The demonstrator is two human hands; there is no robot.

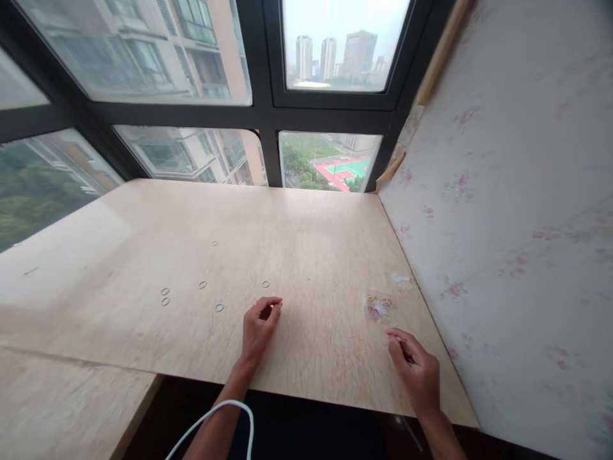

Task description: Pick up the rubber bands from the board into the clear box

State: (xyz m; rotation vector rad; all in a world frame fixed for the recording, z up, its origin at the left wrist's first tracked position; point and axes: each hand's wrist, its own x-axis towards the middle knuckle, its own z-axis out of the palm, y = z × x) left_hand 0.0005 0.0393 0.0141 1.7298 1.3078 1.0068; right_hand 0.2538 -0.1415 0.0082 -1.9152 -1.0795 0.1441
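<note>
My left hand (261, 326) rests over the counter with its thumb and index finger pinched together; what they hold, if anything, is too small to make out. Just beyond its knuckles lies a thin ring (265, 283), and another ring (219, 308) is to its left. On the right, my right hand (416, 370) is also closed in a pinch, its fingertips near a small clear box (381, 306). Small yellow, red and pale ring-like pieces show inside that box. Whatever the right fingertips grip cannot be made out.
More thin rings lie farther left, including one ring (215, 243) toward the window. A crumpled clear wrapper (399, 278) sits behind the box. The pale counter (306, 230) meets dark window frames and a flowered wall (517, 268). A white cable (230, 404) loops over my left forearm.
</note>
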